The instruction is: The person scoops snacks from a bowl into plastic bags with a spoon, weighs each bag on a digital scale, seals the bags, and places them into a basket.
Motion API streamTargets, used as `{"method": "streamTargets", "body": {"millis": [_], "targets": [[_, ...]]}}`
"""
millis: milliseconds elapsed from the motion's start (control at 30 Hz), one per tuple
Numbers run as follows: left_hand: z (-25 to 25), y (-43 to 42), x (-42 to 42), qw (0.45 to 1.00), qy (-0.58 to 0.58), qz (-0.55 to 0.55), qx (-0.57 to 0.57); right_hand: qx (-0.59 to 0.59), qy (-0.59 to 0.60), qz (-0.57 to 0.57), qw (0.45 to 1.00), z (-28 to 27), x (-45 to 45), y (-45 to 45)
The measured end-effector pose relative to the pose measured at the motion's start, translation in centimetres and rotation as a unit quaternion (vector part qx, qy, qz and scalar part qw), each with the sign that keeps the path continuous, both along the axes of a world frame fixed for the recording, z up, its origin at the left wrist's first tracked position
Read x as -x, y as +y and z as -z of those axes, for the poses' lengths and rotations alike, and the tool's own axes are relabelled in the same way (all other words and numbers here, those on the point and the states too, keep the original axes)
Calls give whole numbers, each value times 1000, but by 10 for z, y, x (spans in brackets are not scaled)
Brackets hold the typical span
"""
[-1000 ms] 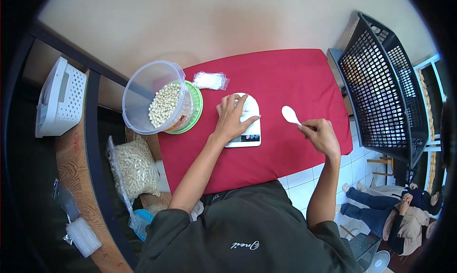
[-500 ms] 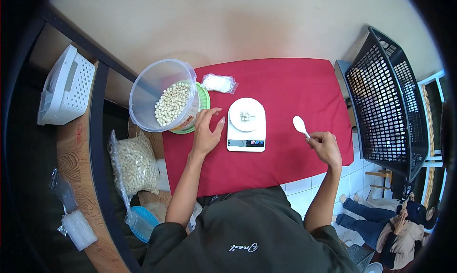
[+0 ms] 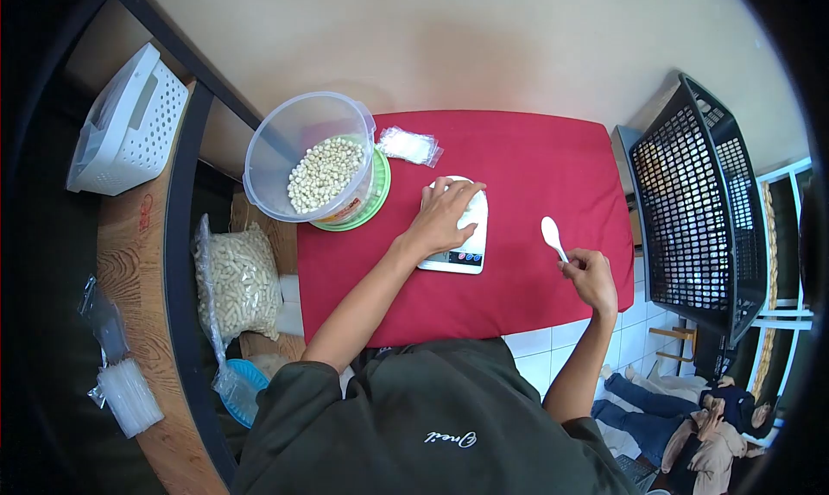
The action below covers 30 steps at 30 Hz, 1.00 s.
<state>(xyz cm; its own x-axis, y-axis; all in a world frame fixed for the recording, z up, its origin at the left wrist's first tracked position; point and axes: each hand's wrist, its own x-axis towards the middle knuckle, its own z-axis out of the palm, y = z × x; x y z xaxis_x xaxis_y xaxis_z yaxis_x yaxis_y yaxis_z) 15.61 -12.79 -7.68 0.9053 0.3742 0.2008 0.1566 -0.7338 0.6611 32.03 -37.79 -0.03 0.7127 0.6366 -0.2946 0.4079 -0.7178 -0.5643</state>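
My left hand (image 3: 445, 216) lies over the round plate of the white kitchen scale (image 3: 466, 258), fingers apart and bent downward. It hides most of the plate and whatever lies there, so I cannot make out any contact with small pieces. To the right, my right hand (image 3: 590, 277) pinches the handle of a white spoon (image 3: 551, 231), its bowl pointing away from me over the red cloth (image 3: 518, 298). Left of the scale, a clear tub tilts toward me with pale round pieces (image 3: 325, 174) inside, beside a green lid (image 3: 380, 189).
Small clear bags (image 3: 410, 146) lie behind the scale. A black crate (image 3: 691, 210) stands at the right, a white basket (image 3: 138, 132) on the wooden shelf at the left. Below the shelf edge sits a bag of pale pieces (image 3: 242, 279). Other people sit at the lower right.
Half a second ago my left hand was beside the scale, with small pale pieces showing on its plate; now it is back over the plate. My right hand still holds the spoon.
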Motion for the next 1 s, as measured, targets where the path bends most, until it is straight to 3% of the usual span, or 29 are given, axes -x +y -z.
{"method": "streamTargets", "body": {"millis": [200, 400, 500, 600, 633, 700, 867, 933, 967, 1000], "targets": [[13, 0, -11, 998, 40, -17, -54, -8, 10, -6, 1000, -10, 6, 8], [24, 4, -15, 998, 13, -46, -36, -39, -7, -58, 998, -33, 10, 40], [24, 12, -9, 997, -14, -37, 60, -64, -32, -106, 992, -65, 15, 69], [17, 10, 5, 929, -199, -23, 310, -86, -81, -204, 972, -110, 31, 115], [11, 6, 13, 929, -201, -26, 309, -86, -82, -207, 971, -122, 38, 133], [1, 1, 39, 802, -225, 0, 553, -101, -164, -326, 926, -137, 55, 172], [-16, -4, 115, 795, -245, -25, 554, -20, -221, -457, 861, -115, 95, 286], [-31, -4, 144, 760, -236, -69, 602, 17, -278, -490, 826, -99, 116, 329], [-38, -2, 158, 760, -237, -71, 602, 43, -305, -493, 814, -94, 130, 346], [-46, 0, 170, 794, -243, -73, 553, 35, -330, -507, 796, -83, 137, 360]]}}
